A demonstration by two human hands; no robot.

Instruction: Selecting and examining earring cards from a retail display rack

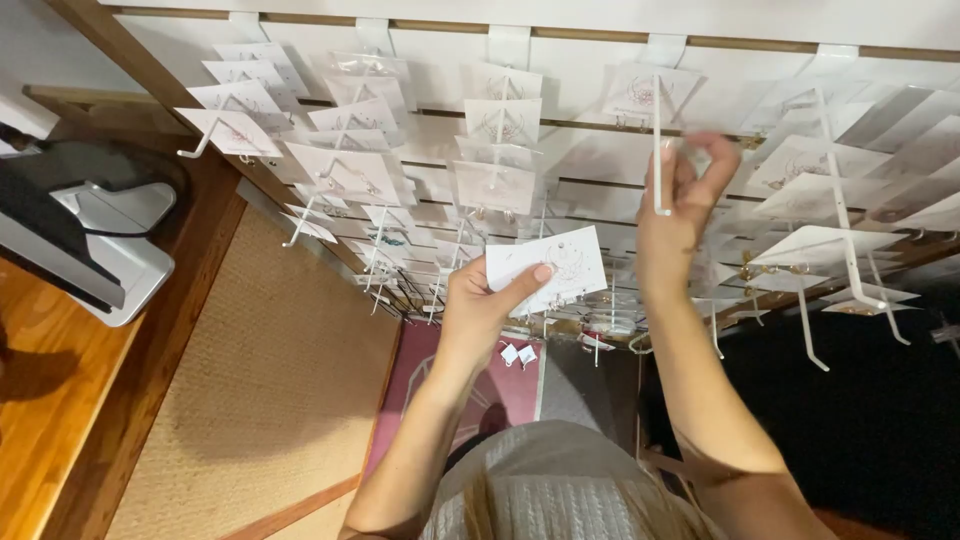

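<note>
A: What is seen at the left edge of the view?

B: A grey device on a stand (pixel 95 240) is set on a wooden surface (pixel 50 400), and a woven tan mat (pixel 270 400) is laid on the floor beside it.

A: What is shown on the wall?

B: A white slatted display wall (pixel 590 160) is fitted with long white hooks. Small white cards, most with earrings fixed to them, are hung on these hooks in rows. One row of cards (pixel 240 95) is seen at the upper left, well apart from the hands.

A: How is the left hand (pixel 478 310) occupied?

B: A white earring card (pixel 548 268) is pinched between thumb and fingers. The thumb is pressed on the card's face, near its lower edge. The card is held up in front of the wall, below the hung cards and just left of the right wrist.

A: And the right hand (pixel 682 215)?

B: It is raised to a bare white hook (pixel 657 150). The fingers are curled about the hook's forward end, and the hook appears to be lightly gripped; the closeness of the contact cannot be told, since the fingers are blurred. A single card (pixel 645 95) is hung at the back of the same hook.

A: What is found further right?

B: More cards on hooks (pixel 830 245) are shown above a dark floor area (pixel 880 420).
</note>
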